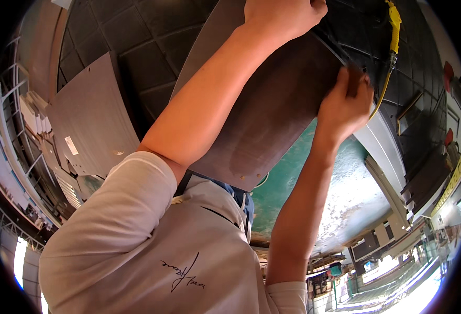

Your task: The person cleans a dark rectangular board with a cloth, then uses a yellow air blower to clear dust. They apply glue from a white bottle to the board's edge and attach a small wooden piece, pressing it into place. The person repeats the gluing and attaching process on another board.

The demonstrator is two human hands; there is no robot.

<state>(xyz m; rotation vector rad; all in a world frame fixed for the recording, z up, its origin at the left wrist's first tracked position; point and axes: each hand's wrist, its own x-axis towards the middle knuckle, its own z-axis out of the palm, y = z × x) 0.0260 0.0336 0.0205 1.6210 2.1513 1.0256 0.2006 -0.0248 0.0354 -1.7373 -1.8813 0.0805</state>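
Observation:
A long dark brown panel [272, 104] lies slantwise in front of me, its near end by my waist. My left hand [283, 18] is over the panel's far part, fingers curled closed at the top edge of the picture; whatever they hold is hidden. At the panel's right edge is my right hand [346, 104], its thumb and fingers bent together. Its fingertips are smeared by motion, and a small dark shape between them is too unclear to name. Two small pale spots mark the panel's near end.
A yellow air blow gun [394, 31] with a yellow hose lies at the far right on the dark, grid-lined table [152, 57]. Another greyish panel [91, 115] with a white label rests at left. Green worn floor [288, 172] shows at lower right.

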